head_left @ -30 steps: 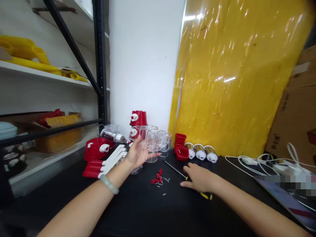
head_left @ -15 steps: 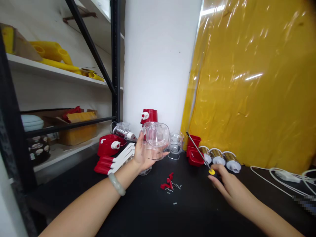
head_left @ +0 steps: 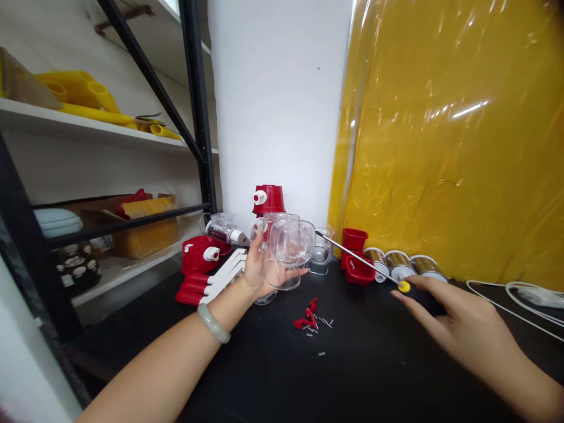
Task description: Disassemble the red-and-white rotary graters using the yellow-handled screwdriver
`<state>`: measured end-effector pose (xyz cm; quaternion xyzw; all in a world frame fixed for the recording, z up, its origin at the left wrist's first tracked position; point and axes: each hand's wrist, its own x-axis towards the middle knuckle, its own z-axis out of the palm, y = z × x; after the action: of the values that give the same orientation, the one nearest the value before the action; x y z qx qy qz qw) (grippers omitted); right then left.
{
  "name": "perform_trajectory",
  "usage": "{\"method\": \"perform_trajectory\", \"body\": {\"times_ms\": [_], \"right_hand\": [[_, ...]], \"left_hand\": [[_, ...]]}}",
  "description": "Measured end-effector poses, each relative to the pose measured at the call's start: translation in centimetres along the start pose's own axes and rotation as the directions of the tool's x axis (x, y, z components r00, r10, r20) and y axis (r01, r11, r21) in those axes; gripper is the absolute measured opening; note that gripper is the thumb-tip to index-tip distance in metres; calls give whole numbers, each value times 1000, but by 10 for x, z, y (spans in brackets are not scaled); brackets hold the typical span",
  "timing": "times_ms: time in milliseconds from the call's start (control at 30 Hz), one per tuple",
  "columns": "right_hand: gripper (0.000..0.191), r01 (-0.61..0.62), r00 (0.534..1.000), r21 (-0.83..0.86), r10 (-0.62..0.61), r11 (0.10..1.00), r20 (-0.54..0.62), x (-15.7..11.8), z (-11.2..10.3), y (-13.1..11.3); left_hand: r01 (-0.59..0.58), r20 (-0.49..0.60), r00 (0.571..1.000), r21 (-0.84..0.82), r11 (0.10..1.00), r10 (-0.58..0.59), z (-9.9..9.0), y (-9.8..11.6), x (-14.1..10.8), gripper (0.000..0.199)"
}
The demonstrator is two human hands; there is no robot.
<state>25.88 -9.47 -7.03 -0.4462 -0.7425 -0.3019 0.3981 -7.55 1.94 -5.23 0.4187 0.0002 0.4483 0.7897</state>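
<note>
My left hand (head_left: 259, 267) holds a clear plastic part (head_left: 293, 242) up over the black table, its fingers behind and under it. A screwdriver (head_left: 356, 257) with a yellow-collared black handle is gripped in my right hand (head_left: 436, 299). Its shaft points left, and the tip appears close to the right edge of the clear part; whether they touch I cannot tell. Below the hands lie small red pieces (head_left: 308, 317) and several small metal pins or screws (head_left: 325, 322). One more metal piece (head_left: 322, 353) lies nearer to me.
Red-and-white handles (head_left: 211, 282) and a red housing (head_left: 196, 255) sit at the left. Behind stands a red body (head_left: 268, 200). Red trays (head_left: 358, 269), metal drums (head_left: 399, 264) and white cables (head_left: 506, 299) are at the right. A black-framed shelf (head_left: 200, 117) rises at the left.
The screwdriver has tilted closer to level, its tip now near the clear part. My right hand looks larger and nearer. The clear part has turned somewhat in my left hand, and the view has shifted slightly.
</note>
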Motion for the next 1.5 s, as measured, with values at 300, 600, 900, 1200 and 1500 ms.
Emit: {"method": "perform_trajectory", "body": {"times_ms": [300, 600, 900, 1200, 1500], "right_hand": [[33, -34, 996, -167, 47, 985, 73, -1, 1, 4], [38, -429, 898, 295, 367, 854, 242, 6, 2, 15], [23, -707, 484, 706, 702, -38, 522, 7, 15, 24], [28, -658, 410, 741, 761, -134, 502, 12, 12, 23], [35, -763, 510, 638, 707, 107, 491, 11, 7, 17]], "left_hand": [[-92, -141, 982, 235, 968, 127, -6, -9, 4, 53], [-172, -110, 967, 377, 910, 229, -9, -8, 5, 49], [-277, -59, 941, 431, 859, 334, -5, -6, 2, 49], [-313, -104, 909, 473, 824, 405, -1, -25, 0, 50], [-296, -137, 898, 517, 803, 419, 1, -18, -1, 48]]}}
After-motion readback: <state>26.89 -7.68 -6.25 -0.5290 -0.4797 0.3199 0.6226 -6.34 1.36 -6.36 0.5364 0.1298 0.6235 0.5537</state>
